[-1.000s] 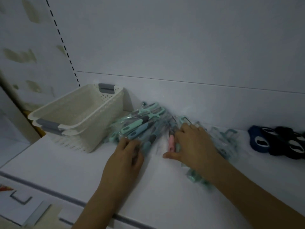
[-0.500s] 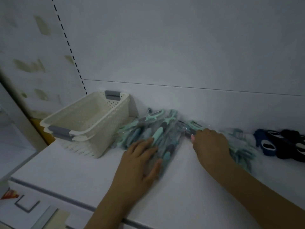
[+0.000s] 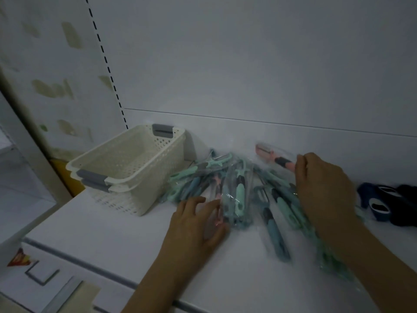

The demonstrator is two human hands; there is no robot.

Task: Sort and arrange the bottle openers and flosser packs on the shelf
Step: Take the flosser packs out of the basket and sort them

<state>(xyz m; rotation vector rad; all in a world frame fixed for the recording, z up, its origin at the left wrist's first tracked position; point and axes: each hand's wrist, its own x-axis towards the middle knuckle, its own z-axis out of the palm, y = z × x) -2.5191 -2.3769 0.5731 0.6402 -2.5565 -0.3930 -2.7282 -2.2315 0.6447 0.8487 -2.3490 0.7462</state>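
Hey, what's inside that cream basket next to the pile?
The cream basket looks empty: bare perforated floor and far walls show. Its near wall hides the front strip of the floor. A second basket is nested under it, its inside covered.

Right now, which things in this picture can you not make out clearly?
Head view only:
- Dark items at the right: dim and blurred, the kind cannot be told.
- Part of the pile of wrapped tools: hidden under the right hand; no count is possible.
- The pink tool which the right hand holds: its handle end is covered by the fingers.
- The inside of the basket: its near wall hides the floor.
- What the left hand touches: blurred plastic wrap.
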